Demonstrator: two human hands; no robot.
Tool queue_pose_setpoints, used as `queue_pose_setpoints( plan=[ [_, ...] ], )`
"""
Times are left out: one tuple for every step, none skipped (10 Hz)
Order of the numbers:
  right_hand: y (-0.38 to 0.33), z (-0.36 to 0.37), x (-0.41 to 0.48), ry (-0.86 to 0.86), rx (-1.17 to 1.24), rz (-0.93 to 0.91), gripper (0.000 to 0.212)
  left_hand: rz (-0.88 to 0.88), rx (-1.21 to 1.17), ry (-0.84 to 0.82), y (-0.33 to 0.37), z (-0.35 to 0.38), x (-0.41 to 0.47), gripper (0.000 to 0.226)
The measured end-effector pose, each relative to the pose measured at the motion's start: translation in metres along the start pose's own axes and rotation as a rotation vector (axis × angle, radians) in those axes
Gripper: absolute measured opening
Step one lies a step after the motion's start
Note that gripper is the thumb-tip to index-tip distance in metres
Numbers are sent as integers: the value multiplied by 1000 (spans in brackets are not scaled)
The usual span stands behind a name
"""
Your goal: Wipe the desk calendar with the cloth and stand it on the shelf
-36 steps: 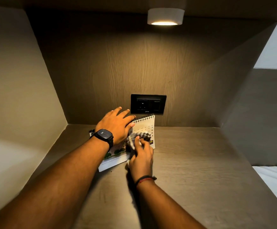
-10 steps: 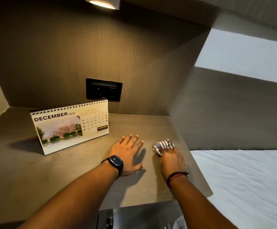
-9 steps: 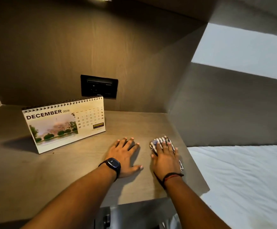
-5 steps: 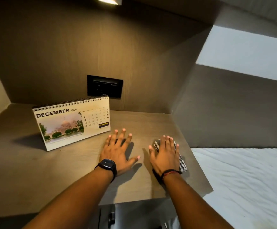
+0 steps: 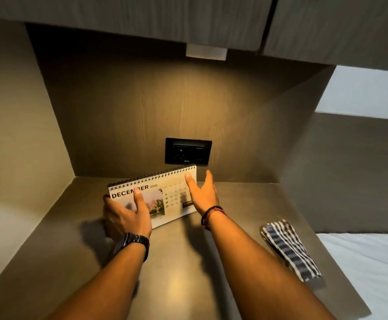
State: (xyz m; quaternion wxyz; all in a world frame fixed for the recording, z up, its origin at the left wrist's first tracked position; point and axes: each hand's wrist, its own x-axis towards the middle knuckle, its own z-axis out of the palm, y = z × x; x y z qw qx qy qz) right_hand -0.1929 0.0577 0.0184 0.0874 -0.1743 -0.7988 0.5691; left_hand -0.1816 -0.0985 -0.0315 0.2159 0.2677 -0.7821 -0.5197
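Observation:
The desk calendar (image 5: 165,199) stands upright on the wooden shelf (image 5: 183,262), showing its December page, just below the wall socket. My left hand (image 5: 126,215) is spread at its left end, fingers curled past the left edge, thumb in front of the page and casting a shadow on it. At the calendar's right end my right hand (image 5: 202,195) is spread too, thumb before the page, fingers beyond the edge. Neither hand clearly clamps it. The striped cloth (image 5: 290,248) lies loose at the shelf's right, near the edge, apart from both hands.
A black wall socket (image 5: 188,151) sits on the back panel just above the calendar. A lamp (image 5: 206,51) hangs under the cabinet overhead. Side panels close the niche left and right. A white bed sheet (image 5: 373,262) lies beyond the shelf's right edge.
Both hands have lifted off the shelf and reached forward to the calendar's two ends. My right hand has left the cloth lying on the shelf. The view has swung left.

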Motion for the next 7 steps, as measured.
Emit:
queue_pose_setpoints(
  plan=[
    [-6,19,10,-45,106,36,69,-32,-128,-113,-2,6,15,78],
    [-9,40,12,68,134,80,54,-41,-169,-161,6,6,42,65],
    [-9,63,0,245,149,116,48,-72,-176,-182,14,5,72,60],
    [-10,83,-7,279,122,95,58,-76,-174,-186,17,3,94,60],
    [-10,85,-3,206,92,93,61,-60,-138,-214,17,-1,102,68],
    [-10,74,-9,278,-199,-61,75,125,-73,-137,17,-15,95,83],
    [-6,57,-22,417,-556,-527,80,572,193,-33,10,-31,91,92]
  ],
)
